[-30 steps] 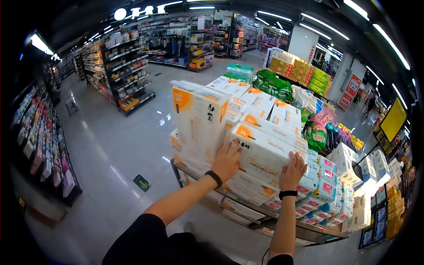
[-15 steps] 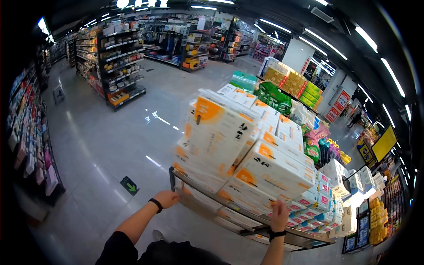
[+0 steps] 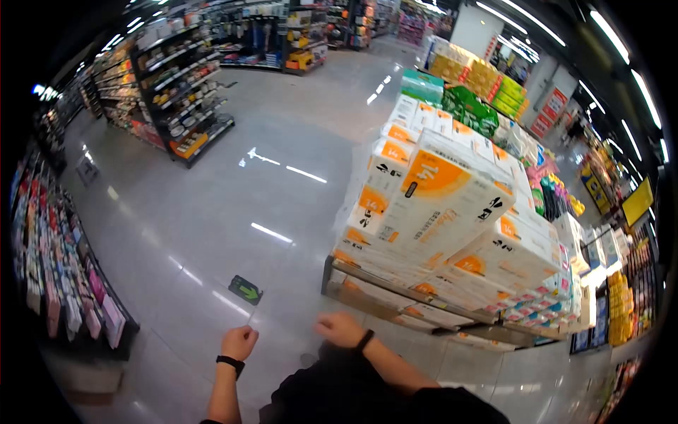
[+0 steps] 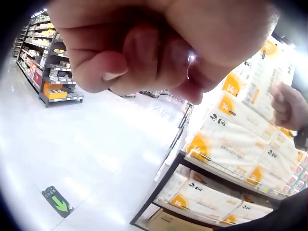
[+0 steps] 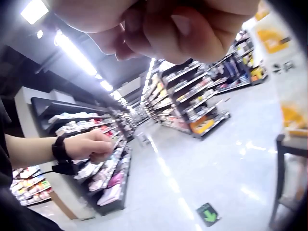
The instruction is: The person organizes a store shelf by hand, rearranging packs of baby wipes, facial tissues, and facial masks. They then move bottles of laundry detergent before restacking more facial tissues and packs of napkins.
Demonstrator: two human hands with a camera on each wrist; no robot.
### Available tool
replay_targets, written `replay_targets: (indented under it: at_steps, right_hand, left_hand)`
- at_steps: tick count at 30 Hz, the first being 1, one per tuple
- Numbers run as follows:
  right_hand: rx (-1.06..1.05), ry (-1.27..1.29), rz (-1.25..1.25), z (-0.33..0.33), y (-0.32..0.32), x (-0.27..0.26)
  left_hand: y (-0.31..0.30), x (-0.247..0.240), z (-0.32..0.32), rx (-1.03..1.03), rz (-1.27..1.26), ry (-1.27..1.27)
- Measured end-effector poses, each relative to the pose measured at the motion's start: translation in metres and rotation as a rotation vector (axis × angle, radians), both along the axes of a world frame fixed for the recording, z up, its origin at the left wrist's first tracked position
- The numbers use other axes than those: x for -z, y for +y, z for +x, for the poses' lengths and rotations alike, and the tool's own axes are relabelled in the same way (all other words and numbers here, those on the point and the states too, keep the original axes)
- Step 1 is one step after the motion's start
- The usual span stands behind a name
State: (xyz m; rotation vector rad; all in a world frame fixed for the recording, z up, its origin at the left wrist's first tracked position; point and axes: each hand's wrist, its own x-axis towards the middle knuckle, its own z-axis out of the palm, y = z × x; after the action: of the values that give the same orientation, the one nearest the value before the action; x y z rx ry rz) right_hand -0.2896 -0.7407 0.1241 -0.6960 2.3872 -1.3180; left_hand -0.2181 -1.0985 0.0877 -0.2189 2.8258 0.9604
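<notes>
In the head view my left hand (image 3: 239,343) hangs low over the floor, fingers loosely curled around nothing. My right hand (image 3: 340,330) is in front of my body, likewise curled and holding nothing. Both hands are apart from the stacked packs. A large white-and-orange wrapped paper pack (image 3: 438,201) marked 14 stands on end at the near left corner of the stack. Beside it on the right lies a similar pack (image 3: 519,247). The left wrist view shows more white-and-orange packs (image 4: 236,139) on the rack, with the curled fingers (image 4: 139,53) of my left hand above.
A dark-framed display rack (image 3: 395,290) carries the packs, with more on its lower shelf. Shelving (image 3: 180,92) stands across the aisle and a low shelf of goods (image 3: 63,261) runs along the left. A floor sign with a green arrow (image 3: 246,290) lies ahead.
Both hands have left the pack on the right and now hang in front of my body. The stack has shifted rightward in view as my head turned left and down.
</notes>
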Motion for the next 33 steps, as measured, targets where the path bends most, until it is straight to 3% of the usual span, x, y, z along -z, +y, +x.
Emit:
replay_targets:
  at_steps: [4, 7, 12, 15, 17, 22, 25, 28, 33]
  right_hand:
    - [-0.303, -0.124, 0.04, -0.04, -0.102, -0.018]
    - [-0.424, -0.195, -0.146, -0.069, -0.148, 0.023]
    - [-0.464, -0.476, -0.24, -0.162, -0.191, 0.02]
    - [-0.483, -0.352, -0.304, -0.224, -0.225, 0.009]
    - [-0.417, -0.319, -0.367, -0.262, -0.241, -0.006]
    - [-0.302, -0.347, -0.424, -0.35, -0.267, -0.019]
    - [-0.229, -0.442, -0.543, -0.389, -0.269, -0.017]
    - [-0.133, -0.387, -0.444, -0.429, -0.268, 0.017]
    - [0.085, -0.196, -0.131, -0.503, -0.244, 0.02]
  left_hand:
    - [0.01, 0.001, -0.032, 0.087, 0.166, -0.055]
    - [0.007, 0.007, -0.057, 0.147, 0.192, 0.015]
    - [-0.04, -0.013, -0.144, 0.14, 0.114, 0.075]
    - [-0.068, -0.036, -0.194, 0.059, 0.085, 0.052]
    - [-0.088, -0.036, -0.232, -0.034, 0.184, 0.037]
    - [-0.114, -0.033, -0.33, 0.022, 0.164, 0.207]
    - [-0.112, -0.033, -0.378, 0.01, 0.388, 0.286]
    - [-0.111, -0.024, -0.433, 0.11, 0.313, 0.247]
    - [-0.11, 0.003, -0.555, 0.431, 0.231, 0.208]
